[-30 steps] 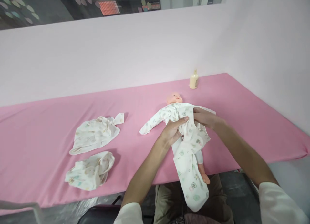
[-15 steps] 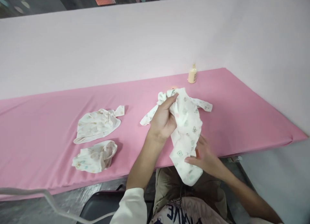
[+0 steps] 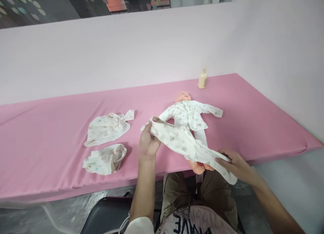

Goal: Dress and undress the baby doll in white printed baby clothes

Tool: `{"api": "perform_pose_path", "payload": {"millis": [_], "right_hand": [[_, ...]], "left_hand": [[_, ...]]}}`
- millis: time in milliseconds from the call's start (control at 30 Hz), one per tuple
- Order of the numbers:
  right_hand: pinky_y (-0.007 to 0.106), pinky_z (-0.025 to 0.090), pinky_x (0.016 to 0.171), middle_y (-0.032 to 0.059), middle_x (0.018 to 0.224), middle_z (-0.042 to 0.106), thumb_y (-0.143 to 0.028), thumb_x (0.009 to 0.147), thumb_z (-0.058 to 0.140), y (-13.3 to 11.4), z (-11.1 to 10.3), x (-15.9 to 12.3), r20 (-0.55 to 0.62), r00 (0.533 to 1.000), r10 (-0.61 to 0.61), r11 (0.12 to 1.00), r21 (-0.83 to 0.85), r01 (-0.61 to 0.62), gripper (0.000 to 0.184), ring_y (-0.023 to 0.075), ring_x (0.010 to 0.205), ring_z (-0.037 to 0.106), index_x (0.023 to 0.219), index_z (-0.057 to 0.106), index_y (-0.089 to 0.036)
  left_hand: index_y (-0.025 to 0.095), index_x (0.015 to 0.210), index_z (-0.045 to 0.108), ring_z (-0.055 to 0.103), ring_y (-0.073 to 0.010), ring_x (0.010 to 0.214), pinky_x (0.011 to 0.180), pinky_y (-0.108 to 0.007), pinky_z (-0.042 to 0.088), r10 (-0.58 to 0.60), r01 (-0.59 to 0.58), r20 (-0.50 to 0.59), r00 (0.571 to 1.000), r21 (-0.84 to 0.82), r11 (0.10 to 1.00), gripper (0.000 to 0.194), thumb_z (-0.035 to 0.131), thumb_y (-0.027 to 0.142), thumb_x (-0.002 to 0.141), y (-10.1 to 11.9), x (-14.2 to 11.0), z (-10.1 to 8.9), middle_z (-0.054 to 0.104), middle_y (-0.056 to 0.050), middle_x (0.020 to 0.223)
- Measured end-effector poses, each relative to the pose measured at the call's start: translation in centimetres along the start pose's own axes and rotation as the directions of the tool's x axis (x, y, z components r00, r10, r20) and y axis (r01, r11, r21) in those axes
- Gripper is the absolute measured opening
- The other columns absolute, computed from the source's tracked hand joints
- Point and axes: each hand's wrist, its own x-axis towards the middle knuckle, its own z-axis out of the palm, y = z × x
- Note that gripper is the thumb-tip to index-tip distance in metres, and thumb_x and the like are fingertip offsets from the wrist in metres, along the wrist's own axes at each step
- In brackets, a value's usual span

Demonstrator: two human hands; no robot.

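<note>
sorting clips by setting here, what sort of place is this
Possibly a baby-care training room: a dressed baby doll lies on a pink-covered table, with a small patterned garment held over it and a bottle beyond.

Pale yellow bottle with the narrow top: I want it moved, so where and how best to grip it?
Probably grip the pale yellow bottle around its wider body, coming from the front right. It stands upright, narrowing at the top; the white wall is behind it, and the doll's bare head lies nearer, to the left.
</note>
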Motion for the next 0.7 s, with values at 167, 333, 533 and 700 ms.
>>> {"api": "perform_pose_path", "payload": {"millis": [167, 333, 533, 700], "right_hand": [[0.032, 0.048, 0.073, 0.0051, 0.090, 0.071, -0.054, 0.091, 0.053, 0.6, -1.5, 0.3, 0.026, 1.000, 0.011, 0.989, -0.148, -0.007, 0.039, 0.0239, 0.085, 0.064, 0.102, 0.068, -0.020], [0.030, 0.045, 0.061, 0.0037, 0.079, 0.068, -0.051, 0.088, 0.055, 0.9, -3.1, -0.1, 0.039, 0.999, 0.037, 0.976, -0.215, -0.028, 0.032, 0.0201, 0.071, 0.060, 0.092, 0.069, -0.022], [0.044, 0.050, 0.085, 0.0083, 0.103, 0.068, -0.046, 0.090, 0.052, -0.1, -1.4, 0.5, -0.066, 0.990, -0.129, 0.948, -0.301, 0.103, 0.024, 0.0292, 0.098, 0.062, 0.096, 0.066, -0.028], [0.043, 0.050, 0.079, 0.0115, 0.109, 0.070, -0.051, 0.087, 0.060, -3.3, 2.7, 4.5, 0.074, 0.994, -0.080, 0.983, -0.161, 0.091, 0.037, 0.0315, 0.096, 0.066, 0.110, 0.065, -0.023]], "left_hand": [[0.016, 0.092, 0.066, 0.072, -0.0089, 0.079, 0.084, -0.017, 0.056, -0.076, 0.078, -0.188, 0.979, 0.005, 0.997, 0.023, 0.044, 0.012, 0.096, -4.2, -1.1, -2.5, 0.075, -0.001, 0.082], [0.016, 0.105, 0.069, 0.074, -0.0151, 0.087, 0.084, -0.023, 0.060, -0.167, 0.153, -0.357, 0.919, -0.068, 0.986, 0.022, 0.050, 0.012, 0.093, -7.8, -7.8, -5.0, 0.077, -0.005, 0.087], [0.015, 0.089, 0.071, 0.072, -0.0147, 0.070, 0.076, -0.027, 0.062, -0.264, 0.212, -0.481, 0.836, -0.162, 0.964, 0.021, 0.052, 0.007, 0.092, -11.3, -11.4, -8.1, 0.073, -0.004, 0.074], [0.014, 0.075, 0.072, 0.070, -0.0139, 0.068, 0.076, -0.025, 0.061, -0.214, 0.192, -0.376, 0.901, -0.096, 0.977, 0.026, 0.054, 0.009, 0.092, -11.4, -11.6, -8.0, 0.071, -0.004, 0.071]]}}
